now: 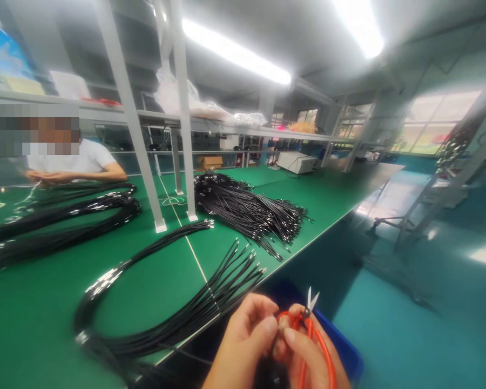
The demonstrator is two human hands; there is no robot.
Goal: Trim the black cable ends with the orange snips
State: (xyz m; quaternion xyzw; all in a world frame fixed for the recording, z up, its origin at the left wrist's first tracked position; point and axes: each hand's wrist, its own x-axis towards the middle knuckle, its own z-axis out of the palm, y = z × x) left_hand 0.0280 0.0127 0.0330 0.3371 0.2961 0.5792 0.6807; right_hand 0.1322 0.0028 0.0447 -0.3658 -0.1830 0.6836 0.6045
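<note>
Red-handled scissors [312, 306] sit in my right hand [308, 351], blades pointing up and slightly apart. Close beside it, my left hand [249, 337] has thumb and fingers pinched together, meeting the right fingertips. Whatever lies between those fingertips is too small and hidden to make out. Just left of both hands, a bundle of black cables [178, 327] curves over the green table [162, 292], its loose metal-tipped ends fanning toward the table's edge. Some dark material shows blurred below my hands.
A blue bin [344, 340] stands below my hands, off the table edge. A large heap of black cables [247, 208] lies farther back by the white shelf posts [185, 135]. Across the table at left, a person [76, 159] works beside more coiled cables [65, 216].
</note>
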